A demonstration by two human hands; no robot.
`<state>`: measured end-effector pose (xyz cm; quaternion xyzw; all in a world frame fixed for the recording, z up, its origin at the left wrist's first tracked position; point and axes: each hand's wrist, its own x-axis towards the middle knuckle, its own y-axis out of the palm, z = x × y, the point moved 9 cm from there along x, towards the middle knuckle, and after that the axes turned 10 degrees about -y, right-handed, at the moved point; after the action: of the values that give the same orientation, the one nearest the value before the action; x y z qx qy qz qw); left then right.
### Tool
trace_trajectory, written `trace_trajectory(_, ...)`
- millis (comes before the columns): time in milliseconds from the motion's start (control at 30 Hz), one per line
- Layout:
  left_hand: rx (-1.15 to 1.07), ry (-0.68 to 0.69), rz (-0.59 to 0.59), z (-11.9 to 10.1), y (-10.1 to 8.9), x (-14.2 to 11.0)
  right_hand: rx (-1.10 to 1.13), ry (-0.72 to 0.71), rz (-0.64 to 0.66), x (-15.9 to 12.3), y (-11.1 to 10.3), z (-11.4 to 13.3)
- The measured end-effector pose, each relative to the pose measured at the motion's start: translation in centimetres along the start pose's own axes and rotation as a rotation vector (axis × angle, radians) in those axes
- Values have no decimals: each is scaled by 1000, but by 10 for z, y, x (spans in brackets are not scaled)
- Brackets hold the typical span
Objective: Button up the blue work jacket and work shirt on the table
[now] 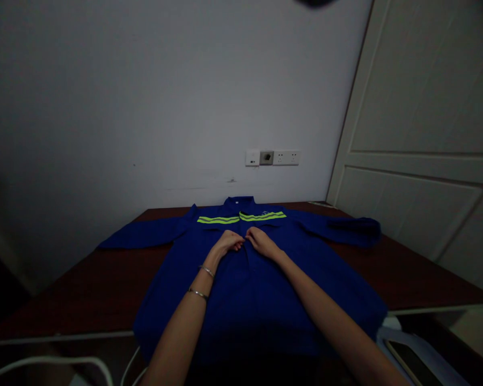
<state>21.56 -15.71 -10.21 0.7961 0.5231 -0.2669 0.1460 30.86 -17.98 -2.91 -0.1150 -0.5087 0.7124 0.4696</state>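
Note:
A blue work jacket (pixel 273 289) with yellow-green reflective stripes across the chest lies spread front side up, its collar toward the wall and its sleeves out to both sides. At the middle of its front opening, just below the stripes, my left hand (pixel 228 242) pinches the left front edge. Close beside it, my right hand (pixel 261 241) is closed in a pinch on the right front edge. The fingertips nearly meet, and any fastener between them is too small to make out. Two bracelets circle my left wrist and forearm.
Under the jacket is a dark red-brown table (pixel 100 289); the hem hangs over its front edge. Behind it, a wall carries sockets (pixel 286 157). A pale panelled door (pixel 418 134) stands at right. A white cable (pixel 64 361) loops at lower left, and a phone-like dark object (pixel 412 364) lies at lower right.

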Motion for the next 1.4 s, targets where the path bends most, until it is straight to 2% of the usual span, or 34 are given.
trace_trajectory(333, 65, 65, 49, -6, 4, -5, -144, 3, 57, 0, 2, 9)
trace_trajectory(500, -20, 12, -11, -3, -1, -3, -82, -12, 18, 0, 2, 6)
trace_trajectory(600, -81, -4, -22, -1, -2, -1, 37, 52, -40, 1, -3, -3)
trace_trajectory(733, -61, -8, -34, -1, -3, 0, 138, 177, 8, 1, -5, -11)
trace_trajectory(967, -65, -22, -22, -7, -3, -6, -34, 230, 66, 0, -3, -5)
trace_trajectory(1067, -10, 22, -32, -11, -5, -6, -47, 290, 62, -1, -2, -11)
trace_trajectory(1200, 187, 90, -79, -14, -12, -6, 61, 364, 84, -4, -1, -24)
trace_trajectory(1400, 380, 362, -59, -31, 0, -17, 297, 507, 123, -14, 2, -44)
